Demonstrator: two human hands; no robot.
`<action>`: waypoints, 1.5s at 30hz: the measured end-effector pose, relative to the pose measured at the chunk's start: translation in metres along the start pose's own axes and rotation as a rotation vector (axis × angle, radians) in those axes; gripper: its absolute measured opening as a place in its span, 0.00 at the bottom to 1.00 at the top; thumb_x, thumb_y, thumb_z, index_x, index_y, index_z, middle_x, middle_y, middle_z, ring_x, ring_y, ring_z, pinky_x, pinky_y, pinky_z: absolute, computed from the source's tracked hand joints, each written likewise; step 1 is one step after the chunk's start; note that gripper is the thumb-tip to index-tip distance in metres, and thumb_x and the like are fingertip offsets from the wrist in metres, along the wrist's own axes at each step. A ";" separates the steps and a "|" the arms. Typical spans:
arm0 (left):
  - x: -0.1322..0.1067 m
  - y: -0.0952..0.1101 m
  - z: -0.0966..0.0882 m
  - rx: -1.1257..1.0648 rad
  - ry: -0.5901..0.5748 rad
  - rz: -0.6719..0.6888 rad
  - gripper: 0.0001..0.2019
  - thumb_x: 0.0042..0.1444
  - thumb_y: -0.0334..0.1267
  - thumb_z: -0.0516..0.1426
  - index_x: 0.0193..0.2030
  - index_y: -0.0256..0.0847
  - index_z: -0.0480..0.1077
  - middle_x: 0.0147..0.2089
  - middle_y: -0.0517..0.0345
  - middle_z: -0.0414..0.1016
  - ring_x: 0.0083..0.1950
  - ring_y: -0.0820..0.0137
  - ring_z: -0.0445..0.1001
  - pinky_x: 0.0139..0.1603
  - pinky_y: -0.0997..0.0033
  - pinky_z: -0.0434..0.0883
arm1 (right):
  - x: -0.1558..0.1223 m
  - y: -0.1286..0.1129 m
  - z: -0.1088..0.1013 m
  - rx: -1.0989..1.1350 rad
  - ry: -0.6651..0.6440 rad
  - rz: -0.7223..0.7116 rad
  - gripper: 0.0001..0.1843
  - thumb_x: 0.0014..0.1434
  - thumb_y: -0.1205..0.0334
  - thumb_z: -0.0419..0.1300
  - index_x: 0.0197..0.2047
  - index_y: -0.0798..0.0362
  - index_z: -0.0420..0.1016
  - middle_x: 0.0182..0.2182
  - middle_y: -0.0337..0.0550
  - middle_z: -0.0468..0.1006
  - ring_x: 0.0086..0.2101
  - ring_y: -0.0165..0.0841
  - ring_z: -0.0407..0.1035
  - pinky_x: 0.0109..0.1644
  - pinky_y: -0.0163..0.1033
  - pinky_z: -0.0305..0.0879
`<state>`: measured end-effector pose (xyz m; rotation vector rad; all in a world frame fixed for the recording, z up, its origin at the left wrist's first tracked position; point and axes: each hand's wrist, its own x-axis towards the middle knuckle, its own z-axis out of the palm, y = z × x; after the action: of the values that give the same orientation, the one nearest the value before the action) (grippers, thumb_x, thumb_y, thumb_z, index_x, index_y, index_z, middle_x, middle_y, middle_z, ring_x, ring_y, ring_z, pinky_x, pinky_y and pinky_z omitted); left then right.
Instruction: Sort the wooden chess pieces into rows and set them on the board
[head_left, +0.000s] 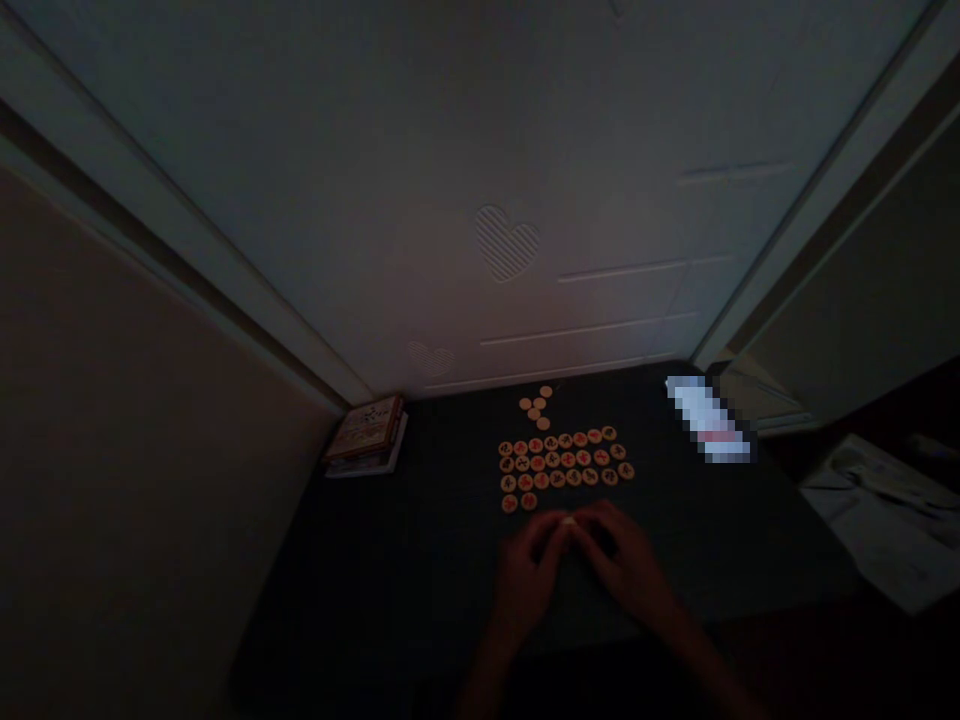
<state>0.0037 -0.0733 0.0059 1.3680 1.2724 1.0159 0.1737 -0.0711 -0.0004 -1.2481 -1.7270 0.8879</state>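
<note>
a: what do you have in your fingers?

b: a small pale piece (569,521), pinched between the closed fingertips of my left hand (527,562) and right hand (621,552), above the dark table (405,580). i can't tell which hand bears more of it.

a: which way does it lie?

b: too little shows to read a long axis. it sits right at the grip, between my hands.

a: and the printed discs?

b: ahead of me. three full rows (557,460) run from left to right, and a short row (519,502) of two discs lies on the near side, at the left end. that pair is just beyond my left fingers, so my left hand is nearer to it.

a: any open room?

b: bare tabletop lies to the right of the pair, under the third row and just in front of the piece. more is open out to my right. the blank-faced discs (533,413) are past the far row, near the white panel (360,200).

a: edges?

b: a book stack (366,440) stands at the far left corner, well apart; the near edge runs below my forearms, hard to trace in this dark.
</note>
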 end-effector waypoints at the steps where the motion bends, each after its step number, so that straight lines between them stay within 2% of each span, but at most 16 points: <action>1: 0.000 0.000 0.000 0.004 -0.011 0.007 0.12 0.64 0.46 0.59 0.48 0.45 0.78 0.46 0.55 0.84 0.45 0.63 0.83 0.50 0.66 0.79 | 0.000 0.000 0.000 0.000 0.003 0.003 0.11 0.70 0.54 0.56 0.45 0.48 0.77 0.38 0.45 0.80 0.39 0.36 0.74 0.45 0.39 0.71; 7: 0.001 0.001 -0.001 0.032 -0.054 0.003 0.13 0.63 0.46 0.59 0.49 0.46 0.79 0.50 0.53 0.83 0.50 0.61 0.82 0.55 0.62 0.78 | 0.002 -0.003 -0.001 -0.025 0.031 0.025 0.12 0.69 0.53 0.57 0.44 0.48 0.78 0.38 0.45 0.80 0.39 0.36 0.75 0.46 0.40 0.72; 14: 0.002 0.000 -0.001 0.006 -0.087 -0.004 0.13 0.61 0.43 0.60 0.51 0.45 0.78 0.49 0.54 0.83 0.49 0.62 0.82 0.54 0.63 0.79 | 0.002 -0.001 -0.001 -0.017 0.051 0.072 0.13 0.66 0.50 0.59 0.42 0.49 0.80 0.36 0.44 0.80 0.37 0.36 0.76 0.42 0.38 0.72; 18: 0.001 0.003 -0.002 0.009 -0.097 0.013 0.13 0.63 0.41 0.60 0.52 0.47 0.77 0.52 0.54 0.82 0.52 0.62 0.81 0.57 0.63 0.77 | 0.002 0.000 -0.002 -0.013 0.042 0.105 0.13 0.66 0.50 0.60 0.43 0.49 0.79 0.36 0.44 0.81 0.36 0.36 0.75 0.42 0.39 0.72; 25: 0.001 0.008 -0.001 -0.025 -0.102 -0.021 0.12 0.61 0.41 0.61 0.51 0.47 0.78 0.47 0.56 0.84 0.45 0.64 0.83 0.48 0.66 0.80 | 0.003 0.001 -0.004 0.026 0.020 0.107 0.14 0.68 0.50 0.58 0.44 0.49 0.81 0.37 0.45 0.82 0.38 0.37 0.76 0.45 0.40 0.72; 31: -0.001 0.011 -0.003 -0.115 -0.160 -0.030 0.14 0.64 0.42 0.59 0.54 0.46 0.76 0.52 0.53 0.82 0.45 0.63 0.84 0.53 0.63 0.79 | 0.003 0.003 -0.005 0.042 0.034 0.100 0.15 0.69 0.50 0.56 0.43 0.48 0.81 0.38 0.45 0.83 0.40 0.38 0.77 0.46 0.41 0.71; 37: -0.001 0.005 -0.002 -0.073 -0.107 -0.039 0.12 0.61 0.41 0.62 0.51 0.46 0.77 0.48 0.54 0.84 0.50 0.62 0.82 0.54 0.63 0.78 | 0.002 0.000 -0.004 0.078 -0.019 0.148 0.14 0.65 0.49 0.61 0.47 0.47 0.81 0.39 0.43 0.84 0.39 0.37 0.78 0.45 0.40 0.73; 42: -0.001 0.002 -0.001 -0.062 -0.111 -0.023 0.12 0.62 0.43 0.61 0.51 0.45 0.76 0.49 0.53 0.83 0.46 0.64 0.83 0.51 0.64 0.79 | 0.003 0.000 -0.005 0.085 0.003 0.114 0.14 0.68 0.51 0.58 0.48 0.47 0.81 0.43 0.44 0.84 0.44 0.38 0.78 0.50 0.42 0.73; 45: 0.000 0.002 0.000 -0.016 -0.091 -0.015 0.12 0.61 0.43 0.62 0.50 0.45 0.76 0.48 0.54 0.83 0.44 0.65 0.83 0.49 0.66 0.79 | 0.003 0.001 -0.006 0.048 0.003 0.080 0.15 0.70 0.52 0.55 0.50 0.47 0.81 0.42 0.45 0.84 0.43 0.38 0.77 0.49 0.42 0.73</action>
<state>0.0039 -0.0738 0.0075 1.3751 1.2027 0.9413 0.1792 -0.0675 0.0016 -1.2936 -1.6529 0.9681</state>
